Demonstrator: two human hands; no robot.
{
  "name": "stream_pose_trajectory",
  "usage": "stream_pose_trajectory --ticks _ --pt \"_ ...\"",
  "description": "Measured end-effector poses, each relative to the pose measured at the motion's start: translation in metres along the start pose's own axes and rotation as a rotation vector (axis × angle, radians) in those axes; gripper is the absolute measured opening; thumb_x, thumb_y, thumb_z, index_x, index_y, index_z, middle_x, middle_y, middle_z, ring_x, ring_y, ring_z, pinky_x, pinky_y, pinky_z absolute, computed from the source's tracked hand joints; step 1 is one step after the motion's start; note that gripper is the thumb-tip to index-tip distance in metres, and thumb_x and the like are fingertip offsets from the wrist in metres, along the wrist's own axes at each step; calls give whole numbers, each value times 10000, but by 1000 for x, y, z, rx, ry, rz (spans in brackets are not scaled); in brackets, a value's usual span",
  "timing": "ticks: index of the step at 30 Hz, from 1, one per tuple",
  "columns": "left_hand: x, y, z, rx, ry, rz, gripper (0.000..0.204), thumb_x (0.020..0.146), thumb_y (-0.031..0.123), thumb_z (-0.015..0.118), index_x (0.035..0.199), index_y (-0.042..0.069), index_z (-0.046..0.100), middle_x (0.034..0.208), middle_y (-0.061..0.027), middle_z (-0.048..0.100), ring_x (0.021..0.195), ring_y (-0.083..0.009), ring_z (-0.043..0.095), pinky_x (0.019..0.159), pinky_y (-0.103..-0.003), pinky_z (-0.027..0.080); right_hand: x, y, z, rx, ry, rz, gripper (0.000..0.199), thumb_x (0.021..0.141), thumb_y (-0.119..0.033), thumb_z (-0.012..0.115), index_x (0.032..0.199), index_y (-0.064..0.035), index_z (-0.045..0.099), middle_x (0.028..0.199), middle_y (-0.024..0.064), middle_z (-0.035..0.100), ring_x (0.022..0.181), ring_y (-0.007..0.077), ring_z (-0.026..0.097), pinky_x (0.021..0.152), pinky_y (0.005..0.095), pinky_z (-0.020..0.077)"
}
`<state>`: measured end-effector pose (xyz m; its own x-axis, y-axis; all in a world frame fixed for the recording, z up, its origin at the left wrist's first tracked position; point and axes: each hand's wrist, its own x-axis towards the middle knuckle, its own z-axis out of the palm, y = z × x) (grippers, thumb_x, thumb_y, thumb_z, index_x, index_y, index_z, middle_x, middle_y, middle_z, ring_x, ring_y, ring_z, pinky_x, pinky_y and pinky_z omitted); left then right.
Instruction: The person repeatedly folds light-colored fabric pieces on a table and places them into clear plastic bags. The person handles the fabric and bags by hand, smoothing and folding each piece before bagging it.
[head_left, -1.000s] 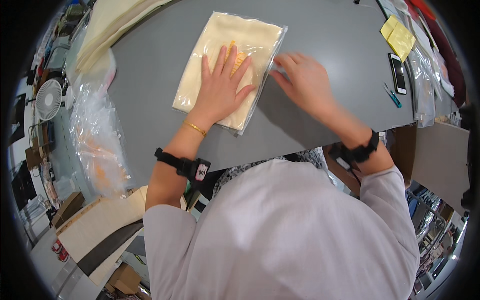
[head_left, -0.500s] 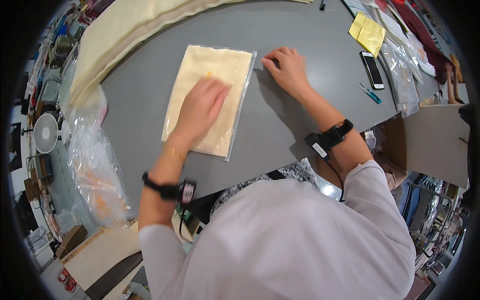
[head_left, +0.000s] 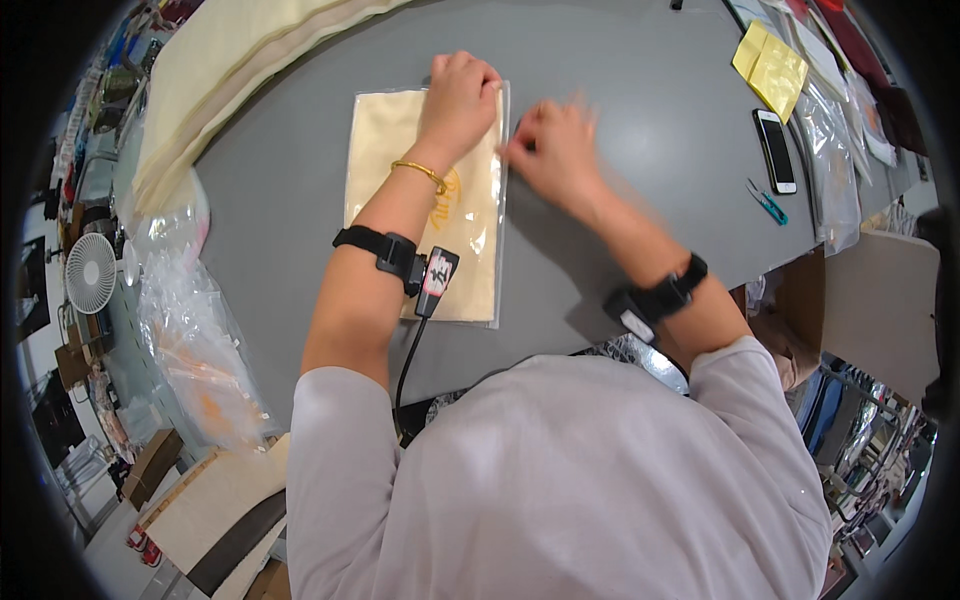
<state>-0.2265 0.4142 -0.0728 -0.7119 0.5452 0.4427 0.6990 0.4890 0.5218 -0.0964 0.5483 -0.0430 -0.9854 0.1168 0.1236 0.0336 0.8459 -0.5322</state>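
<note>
A folded cream cloth lies flat inside a clear plastic bag on the grey table, with orange lettering partly covered by my left forearm. My left hand rests over the bag's upper right part. Its fingers are curled closed near the top corner, and whatever is between them is hidden. Just beyond the bag's right edge is my right hand, bent and smeared by motion. Its thumb side comes close to that edge; whether it touches or holds anything cannot be made out.
Long cream cloth layers cover the table's far left. On the right are a phone, teal thread snips, a yellow packet and clear plastic bags. More plastic bags hang at the left edge, near a white fan.
My left hand has moved from the middle of the bag up and right to its top corner. The bag has turned slightly straighter. My right hand has shifted a little nearer to me.
</note>
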Motion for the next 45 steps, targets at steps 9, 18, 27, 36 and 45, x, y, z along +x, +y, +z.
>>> stream_pose_trajectory --ticks 9,18,27,36,45 --pt "-2 6 -17 79 76 -72 185 936 84 669 1118 66 695 1210 -130 630 1229 -345 525 1086 -463 398 -131 -15 -36 436 -381 -144 253 871 -278 781 789 -56 691 950 96 642 1033 286 564 911 425 437" --pt "-159 88 -129 79 -325 28 332 942 92 659 1251 -15 597 1319 -200 550 1231 -403 503 1070 -482 427 -54 279 -204 -432 359 630 974 651 -718 853 1344 -66 644 1344 159 594 1330 358 508 1094 477 414" --pt "-170 139 -106 140 -288 -5 420 928 127 702 1302 -20 582 1380 -219 522 1249 -420 490 1070 -507 428 -45 322 -200 -152 261 660 993 602 -673 897 1392 -134 629 1377 153 570 1363 345 467 1108 462 397" --pt "-172 131 -80 387 -324 -120 817 859 323 811 1488 -39 436 1452 -233 470 1318 -427 433 1141 -539 323 -55 286 -195 -394 362 583 930 653 -670 888 1320 -70 641 1335 147 580 1280 329 508 1040 457 434" --pt "-245 137 -164 221 -548 -130 775 737 326 886 1325 -14 514 1383 -203 498 1282 -425 438 1124 -532 329 -80 34 -31 30 112 -361 726 862 -647 729 1076 46 713 1286 208 620 1221 349 547 1063 461 437"
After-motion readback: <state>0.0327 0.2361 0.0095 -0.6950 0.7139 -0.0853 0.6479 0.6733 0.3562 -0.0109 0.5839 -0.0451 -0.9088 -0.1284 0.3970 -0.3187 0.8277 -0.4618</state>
